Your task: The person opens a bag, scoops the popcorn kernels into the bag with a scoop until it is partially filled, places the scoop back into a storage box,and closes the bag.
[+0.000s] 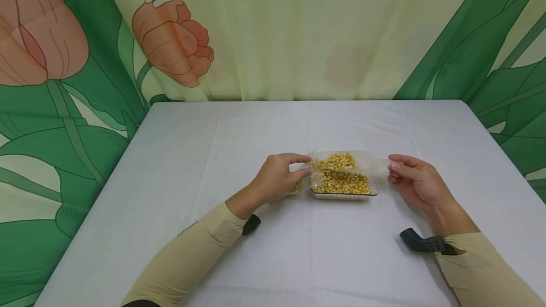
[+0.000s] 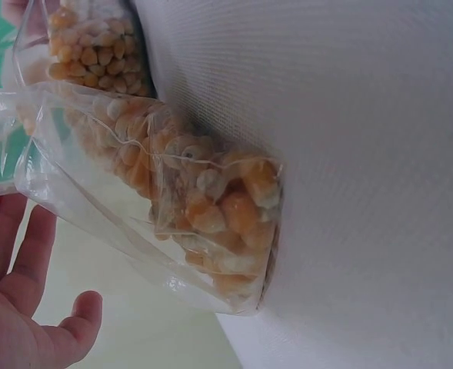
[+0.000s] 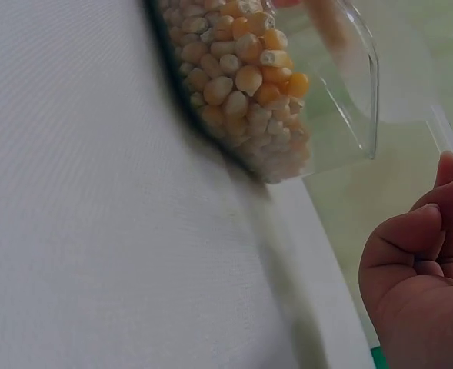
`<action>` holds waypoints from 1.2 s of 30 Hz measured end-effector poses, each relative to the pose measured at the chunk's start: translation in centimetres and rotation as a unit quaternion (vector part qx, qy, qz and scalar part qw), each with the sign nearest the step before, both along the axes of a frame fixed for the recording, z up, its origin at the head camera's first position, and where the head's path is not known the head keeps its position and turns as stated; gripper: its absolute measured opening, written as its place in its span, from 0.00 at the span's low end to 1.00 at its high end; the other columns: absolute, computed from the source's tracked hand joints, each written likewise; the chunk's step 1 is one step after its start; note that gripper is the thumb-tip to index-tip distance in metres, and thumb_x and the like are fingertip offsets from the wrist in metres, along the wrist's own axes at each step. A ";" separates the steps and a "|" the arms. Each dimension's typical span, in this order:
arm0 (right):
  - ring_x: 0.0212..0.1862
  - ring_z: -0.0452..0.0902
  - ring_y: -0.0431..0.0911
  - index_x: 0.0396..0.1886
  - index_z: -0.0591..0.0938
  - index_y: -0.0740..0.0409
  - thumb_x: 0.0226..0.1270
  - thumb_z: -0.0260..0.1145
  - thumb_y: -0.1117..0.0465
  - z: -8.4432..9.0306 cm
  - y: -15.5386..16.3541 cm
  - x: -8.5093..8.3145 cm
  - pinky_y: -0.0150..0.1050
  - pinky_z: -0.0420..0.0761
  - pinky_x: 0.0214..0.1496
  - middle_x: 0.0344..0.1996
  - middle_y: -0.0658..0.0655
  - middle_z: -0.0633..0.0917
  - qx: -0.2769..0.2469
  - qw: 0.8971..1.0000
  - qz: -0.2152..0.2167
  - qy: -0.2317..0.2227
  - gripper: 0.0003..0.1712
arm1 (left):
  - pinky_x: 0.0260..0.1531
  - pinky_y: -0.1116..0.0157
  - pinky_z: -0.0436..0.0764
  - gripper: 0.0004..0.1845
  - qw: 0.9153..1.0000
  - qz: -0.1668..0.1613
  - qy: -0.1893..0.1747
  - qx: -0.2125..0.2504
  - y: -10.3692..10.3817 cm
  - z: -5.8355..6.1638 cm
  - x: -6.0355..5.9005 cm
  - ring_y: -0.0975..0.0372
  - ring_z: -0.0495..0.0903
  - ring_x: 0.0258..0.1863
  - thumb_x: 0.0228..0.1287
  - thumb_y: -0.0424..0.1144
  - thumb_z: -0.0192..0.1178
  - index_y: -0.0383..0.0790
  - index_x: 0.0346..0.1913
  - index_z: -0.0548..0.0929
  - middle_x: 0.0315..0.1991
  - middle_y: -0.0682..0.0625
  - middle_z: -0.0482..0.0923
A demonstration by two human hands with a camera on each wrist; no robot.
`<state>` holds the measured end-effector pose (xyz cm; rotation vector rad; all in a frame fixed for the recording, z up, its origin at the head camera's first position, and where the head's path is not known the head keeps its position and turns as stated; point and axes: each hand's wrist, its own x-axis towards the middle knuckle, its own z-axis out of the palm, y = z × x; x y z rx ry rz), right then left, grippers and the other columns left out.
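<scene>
Scoop loaded, bag part full, dish well stocked

On the desk [image 1: 256, 129], a little right of midway between its side edges and well in from the far edge, a clear dish [image 1: 344, 196] holds many corn kernels [image 1: 343, 184]. Just left of it stands a clear bag [image 2: 164, 192] with kernels in its lower part; the left hand [image 1: 276, 177] has its fingers on it near the mouth. The right hand [image 1: 420, 185] pinches the handle of a translucent scoop [image 1: 366, 161], heaped and over the dish. The work looks partway along: some kernels bagged, plenty left. Whether any are pouring, I cannot tell.
</scene>
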<state>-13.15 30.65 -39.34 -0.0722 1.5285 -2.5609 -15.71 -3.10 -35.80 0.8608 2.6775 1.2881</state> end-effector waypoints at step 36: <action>0.37 0.79 0.42 0.42 0.87 0.54 0.73 0.60 0.72 3.8 -3.6 -0.5 0.29 0.82 0.42 0.34 0.51 0.81 0.191 0.981 0.017 0.037 0.12 | 0.57 0.58 0.78 0.14 1.000 0.009 0.020 -0.019 0.1 0.1 -0.2 0.56 0.82 0.55 0.69 0.38 0.66 0.36 0.53 0.87 0.52 0.45 0.85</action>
